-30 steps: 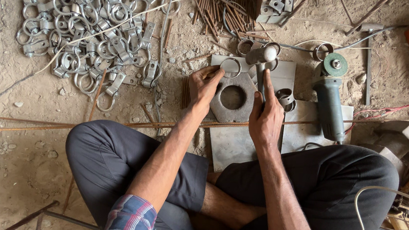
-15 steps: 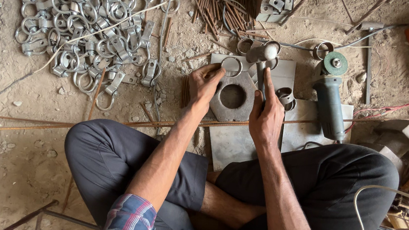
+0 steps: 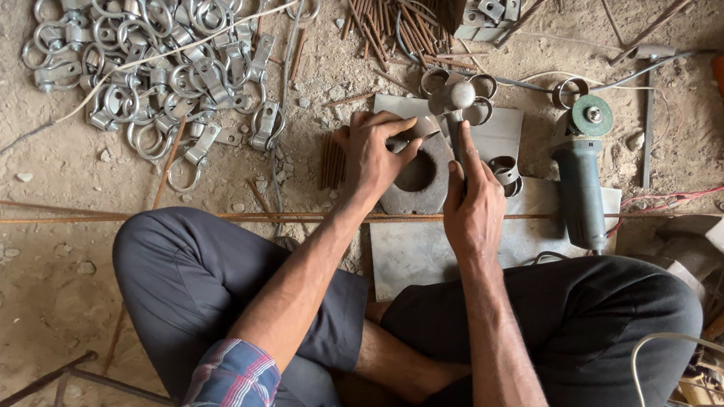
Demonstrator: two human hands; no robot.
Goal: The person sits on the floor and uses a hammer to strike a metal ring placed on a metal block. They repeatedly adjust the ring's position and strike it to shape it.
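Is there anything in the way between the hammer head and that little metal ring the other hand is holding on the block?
Nothing visible. The right hand holds the hammer just above the metal ring, which the left hand pins on the round holed block. Only the left fingertips lie close.

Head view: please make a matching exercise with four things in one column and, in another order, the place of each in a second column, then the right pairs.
Things:
1. hammer
2. angle grinder
3. pile of ring clamps
4. thick plate with round hole

Places:
A. far left on the dirt floor
B. in the right hand
C. under the left hand
D. lying to the right of both hands

Pairs: 1-B, 2-D, 3-A, 4-C
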